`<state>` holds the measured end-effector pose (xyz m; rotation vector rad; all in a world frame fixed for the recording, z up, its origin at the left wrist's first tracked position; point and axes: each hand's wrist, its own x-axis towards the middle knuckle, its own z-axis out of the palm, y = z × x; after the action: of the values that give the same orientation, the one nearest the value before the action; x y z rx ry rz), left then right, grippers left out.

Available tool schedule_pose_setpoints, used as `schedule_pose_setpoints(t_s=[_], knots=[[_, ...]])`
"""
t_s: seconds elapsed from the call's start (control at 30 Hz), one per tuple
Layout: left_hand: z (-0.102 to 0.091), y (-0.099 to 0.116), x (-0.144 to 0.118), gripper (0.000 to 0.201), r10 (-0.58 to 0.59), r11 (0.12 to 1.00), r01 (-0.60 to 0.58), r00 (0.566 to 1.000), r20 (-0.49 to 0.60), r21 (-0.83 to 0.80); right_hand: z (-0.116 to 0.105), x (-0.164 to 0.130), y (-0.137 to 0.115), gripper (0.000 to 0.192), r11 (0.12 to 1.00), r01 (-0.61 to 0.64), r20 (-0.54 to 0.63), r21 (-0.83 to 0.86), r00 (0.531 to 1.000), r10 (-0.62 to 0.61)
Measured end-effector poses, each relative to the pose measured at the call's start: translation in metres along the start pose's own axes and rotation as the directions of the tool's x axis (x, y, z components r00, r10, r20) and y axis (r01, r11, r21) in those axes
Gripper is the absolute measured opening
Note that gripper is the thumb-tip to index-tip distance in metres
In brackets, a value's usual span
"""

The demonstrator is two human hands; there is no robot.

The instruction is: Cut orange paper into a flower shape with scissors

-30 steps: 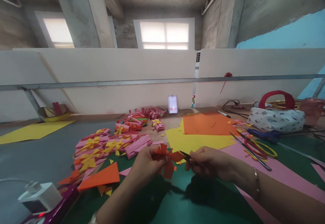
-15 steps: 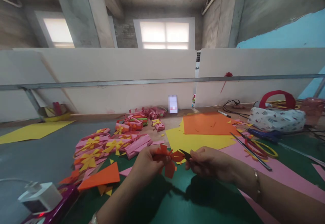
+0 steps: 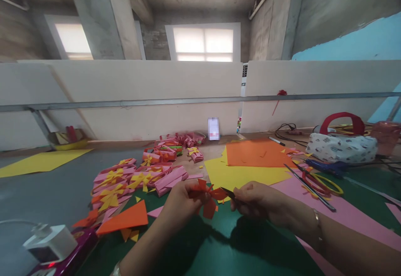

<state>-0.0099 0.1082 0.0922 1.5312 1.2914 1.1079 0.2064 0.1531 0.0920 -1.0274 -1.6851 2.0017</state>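
Note:
Near the centre of the head view, my left hand is closed in a pinch on an orange paper bow with several cut strips and loops. To its right, my right hand is wrapped round a dark pointed tool; most of it is hidden in my fingers, so I cannot tell its exact kind. The tip touches the bow's right-hand loop. Both hands are raised over a green mat. Left of my left hand lie pink paper pieces with yellow bows on some of them.
Orange sheets, yellow sheets and pink sheets lie ahead and right. Scissors and a patterned pouch are at right. A charger is plugged into a purple power strip at front left. A phone stands behind.
The dark tool's tip has tilted slightly and shows narrower at the bow's right loop. My left hand and the bow have barely moved.

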Motion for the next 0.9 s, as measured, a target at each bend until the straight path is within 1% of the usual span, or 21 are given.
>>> schedule_pose_setpoints(t_s=[0.17,0.4,0.57,0.77,0.9], knots=[[0.0004,0.003,-0.0017,0.011,0.002,1.0,-0.002,1.0,-0.001,0.015,0.0006,-0.0017,-0.0023,0.046,1.0,-0.007,-0.023,-0.021,1.0,0.006],[0.0013,0.0057,-0.0048,0.009,-0.01,0.999,0.008,0.999,0.035,0.046,-0.0005,0.0017,0.0017,0.046,1.0,0.007,0.018,-0.017,1.0,-0.007],[0.0048,0.0031,-0.0046,0.01,-0.003,0.999,0.001,0.999,0.05,0.046,0.0017,0.0014,0.0016,0.045,1.0,0.0,0.008,-0.016,1.0,0.0],[0.0058,0.0047,-0.0036,0.012,-0.004,0.998,0.0,0.997,0.073,0.06,0.0062,-0.0007,-0.0019,0.043,0.999,0.003,-0.017,-0.037,1.0,-0.004],[0.0046,0.0059,-0.0031,0.013,-0.042,0.998,0.04,0.999,0.033,0.054,0.0048,-0.0006,-0.0014,0.043,0.999,0.016,-0.026,-0.052,1.0,-0.017]])
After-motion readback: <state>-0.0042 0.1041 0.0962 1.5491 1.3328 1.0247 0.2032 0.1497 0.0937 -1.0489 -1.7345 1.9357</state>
